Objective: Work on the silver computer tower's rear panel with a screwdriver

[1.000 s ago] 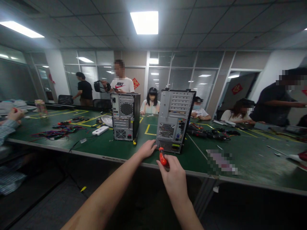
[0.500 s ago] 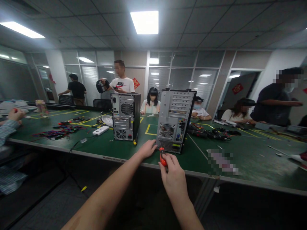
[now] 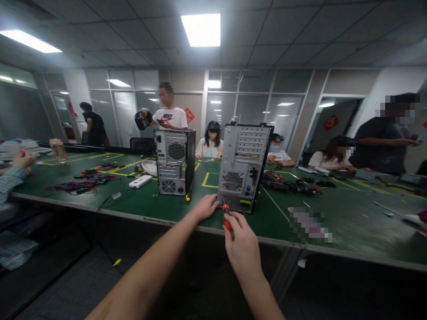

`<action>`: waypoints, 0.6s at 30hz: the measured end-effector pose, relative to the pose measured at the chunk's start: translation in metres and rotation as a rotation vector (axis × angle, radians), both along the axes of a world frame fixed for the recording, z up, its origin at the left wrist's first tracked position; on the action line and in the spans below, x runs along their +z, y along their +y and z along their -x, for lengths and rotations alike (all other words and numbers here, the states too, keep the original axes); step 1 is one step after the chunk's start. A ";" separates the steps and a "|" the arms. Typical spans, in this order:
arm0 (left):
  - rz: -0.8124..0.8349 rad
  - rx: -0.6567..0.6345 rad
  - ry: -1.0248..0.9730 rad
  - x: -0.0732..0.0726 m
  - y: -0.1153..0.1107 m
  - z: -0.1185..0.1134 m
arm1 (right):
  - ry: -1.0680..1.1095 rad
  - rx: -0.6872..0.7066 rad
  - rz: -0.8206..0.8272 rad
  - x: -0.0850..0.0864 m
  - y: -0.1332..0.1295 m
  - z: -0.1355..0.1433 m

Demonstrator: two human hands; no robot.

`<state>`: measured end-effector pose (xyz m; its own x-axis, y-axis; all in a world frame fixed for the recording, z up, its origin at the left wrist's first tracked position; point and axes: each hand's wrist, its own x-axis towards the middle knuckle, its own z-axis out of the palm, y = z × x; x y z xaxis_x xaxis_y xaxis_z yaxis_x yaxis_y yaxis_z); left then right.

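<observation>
Two upright computer cases stand on the green table, their rear panels facing me. My right hand (image 3: 243, 235) grips a red and black screwdriver (image 3: 227, 217); its shaft points up at the lower left corner of the right case (image 3: 230, 153). Whether the tip touches a screw is too small to tell. My left hand (image 3: 207, 207) rests on the table beside that same corner, its fingertips at the case's lower left edge. What lies under its fingers, if anything, is hidden. To the left is the other case (image 3: 171, 162), with a yellow-ended tool (image 3: 188, 198) at its foot.
Colored cables (image 3: 82, 183) and a white power strip (image 3: 140, 181) lie on the left of the green table (image 3: 133, 200). Black cables (image 3: 300, 184) and a blurred flat item (image 3: 310, 224) are on the right. Several people sit or stand around; a person's hand (image 3: 24, 159) shows far left.
The screwdriver and my right hand have shifted very slightly, while my left hand stays in place. In the background, a person in black at the left has moved further left.
</observation>
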<state>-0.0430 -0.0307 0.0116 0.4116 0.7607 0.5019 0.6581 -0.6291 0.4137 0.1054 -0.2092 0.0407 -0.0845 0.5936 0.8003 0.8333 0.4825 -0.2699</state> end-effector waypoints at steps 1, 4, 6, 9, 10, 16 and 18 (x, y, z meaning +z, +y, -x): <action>0.004 0.001 0.000 0.000 0.001 0.000 | 0.037 -0.009 0.003 -0.001 0.001 0.000; 0.002 0.004 -0.001 -0.003 0.003 0.001 | 0.127 -0.040 -0.002 -0.003 0.003 0.000; -0.007 0.001 -0.006 -0.004 0.004 0.001 | 0.138 -0.047 -0.009 -0.003 0.004 -0.001; -0.010 -0.004 -0.010 -0.003 0.003 0.001 | 0.055 -0.032 -0.012 -0.001 0.003 -0.001; -0.009 -0.005 -0.009 -0.003 0.002 0.001 | 0.008 -0.017 -0.011 0.000 0.002 -0.001; -0.018 0.003 -0.004 -0.002 0.002 0.001 | -0.014 0.003 0.018 -0.001 0.002 0.001; -0.016 0.010 0.000 -0.004 0.003 0.001 | 0.070 -0.040 0.006 -0.002 0.004 0.002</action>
